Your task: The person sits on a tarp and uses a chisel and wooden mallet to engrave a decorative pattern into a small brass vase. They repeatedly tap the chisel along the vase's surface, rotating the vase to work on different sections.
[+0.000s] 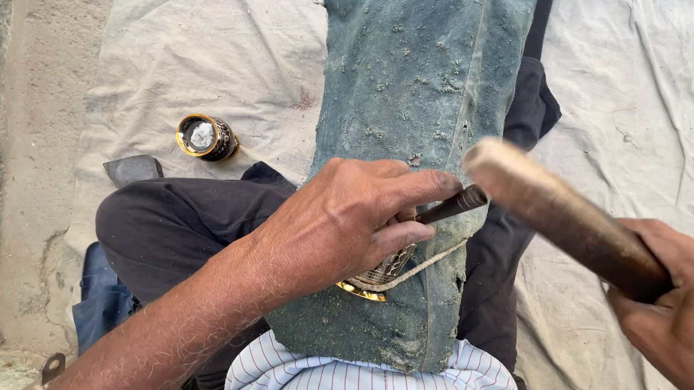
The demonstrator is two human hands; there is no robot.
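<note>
Right hand (680,308) fingers clamp wooden mallet (554,213), axis up-left; left hand (345,220) fingers pinch punch (456,205)

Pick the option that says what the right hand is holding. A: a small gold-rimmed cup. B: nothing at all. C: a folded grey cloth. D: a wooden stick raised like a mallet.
D: the right hand has its grip closed around a thick wooden stick, raised over the green padded block, while the gold-rimmed cup sits apart on the cloth.
</note>
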